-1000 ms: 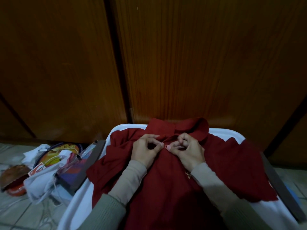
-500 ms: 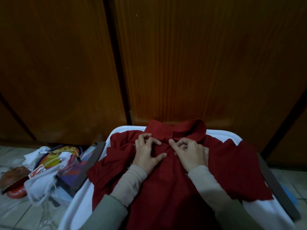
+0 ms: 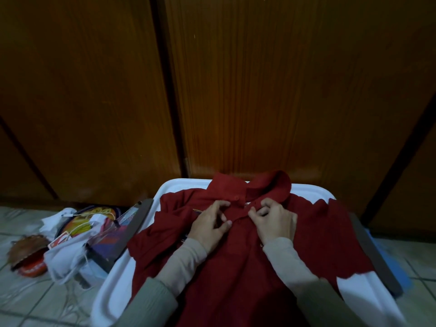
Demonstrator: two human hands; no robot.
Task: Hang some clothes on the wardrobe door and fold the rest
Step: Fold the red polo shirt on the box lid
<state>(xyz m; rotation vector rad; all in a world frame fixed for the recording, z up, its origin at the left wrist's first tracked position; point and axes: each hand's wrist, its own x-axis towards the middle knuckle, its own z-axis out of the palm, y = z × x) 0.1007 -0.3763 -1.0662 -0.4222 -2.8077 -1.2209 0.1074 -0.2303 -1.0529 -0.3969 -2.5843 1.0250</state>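
Note:
A dark red collared shirt lies front up on a white plastic surface, its collar against the wardrobe. Both of my hands are on the buttoned opening just below the collar. My left hand has its fingers curled on the cloth at the left edge of the opening. My right hand pinches the right edge with its fingertips. A red button shows between and above the hands. The lower part of the shirt runs under my sleeves.
Brown wooden wardrobe doors fill the background right behind the white surface. A heap of white bags, cards and a box lies on the tiled floor at left. Dark grey bars flank the surface, with something blue at right.
My hands, which met fingertip to fingertip at the opening, have drawn a little apart. The left hand's fingers, spread half a second ago, have curled again, and the top button now shows.

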